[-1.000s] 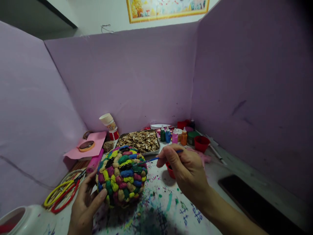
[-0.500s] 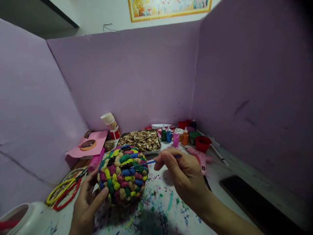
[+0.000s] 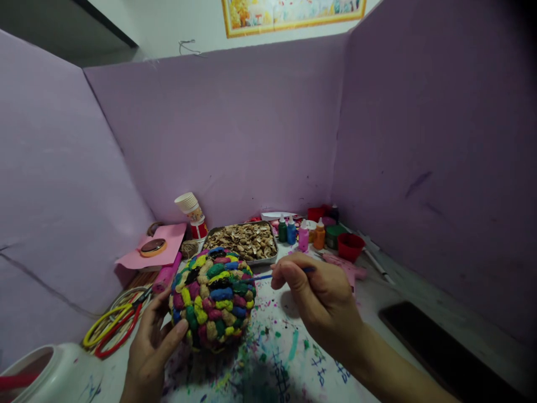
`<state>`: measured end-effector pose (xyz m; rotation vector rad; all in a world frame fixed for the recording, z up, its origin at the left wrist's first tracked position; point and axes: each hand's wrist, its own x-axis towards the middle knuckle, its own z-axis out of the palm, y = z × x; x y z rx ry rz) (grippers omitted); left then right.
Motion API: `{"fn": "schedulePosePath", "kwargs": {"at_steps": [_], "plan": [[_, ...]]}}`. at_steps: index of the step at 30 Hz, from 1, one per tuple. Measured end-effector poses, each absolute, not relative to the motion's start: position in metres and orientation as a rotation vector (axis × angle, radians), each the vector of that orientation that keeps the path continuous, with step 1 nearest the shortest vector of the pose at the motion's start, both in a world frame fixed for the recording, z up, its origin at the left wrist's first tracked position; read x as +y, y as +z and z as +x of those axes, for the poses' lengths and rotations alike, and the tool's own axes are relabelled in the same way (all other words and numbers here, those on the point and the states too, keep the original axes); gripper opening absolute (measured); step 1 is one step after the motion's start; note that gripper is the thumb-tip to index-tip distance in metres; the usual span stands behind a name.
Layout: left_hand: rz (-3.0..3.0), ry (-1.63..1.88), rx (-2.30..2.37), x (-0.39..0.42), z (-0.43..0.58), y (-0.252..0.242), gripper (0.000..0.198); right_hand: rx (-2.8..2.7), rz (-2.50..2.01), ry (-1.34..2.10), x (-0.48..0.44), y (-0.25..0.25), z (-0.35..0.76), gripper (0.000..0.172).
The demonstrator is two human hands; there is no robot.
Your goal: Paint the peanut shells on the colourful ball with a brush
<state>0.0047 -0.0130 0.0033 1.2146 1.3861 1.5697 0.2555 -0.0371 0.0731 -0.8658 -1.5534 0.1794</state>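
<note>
A round ball (image 3: 213,298) covered in peanut shells painted pink, yellow, blue, green and black rests on the paint-spattered table top (image 3: 285,358). My left hand (image 3: 151,341) cups its lower left side, thumb pressed to the shells. My right hand (image 3: 321,299) pinches a thin blue paintbrush (image 3: 268,276) whose tip touches the ball's upper right side.
A metal tray of bare peanut shells (image 3: 245,240) stands behind the ball, with small paint bottles (image 3: 300,232) and a red cup (image 3: 349,246) to its right. Paper cups (image 3: 191,210), pink paper (image 3: 153,252), coloured rings (image 3: 111,327), a white jar (image 3: 54,375), a dark phone (image 3: 444,347). Purple partitions enclose the desk.
The ball has shifted slightly in my left hand. My right hand with the brush has moved a little along the ball's right side.
</note>
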Motion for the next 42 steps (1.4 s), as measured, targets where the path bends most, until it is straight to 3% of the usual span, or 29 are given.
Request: {"fn": "schedulePosePath", "kwargs": {"at_steps": [42], "plan": [[1.317,1.569,1.355,-0.021,0.009,0.0,0.072,-1.533,-0.814,0.104,-0.043,0.066,0.258,0.026]]}}
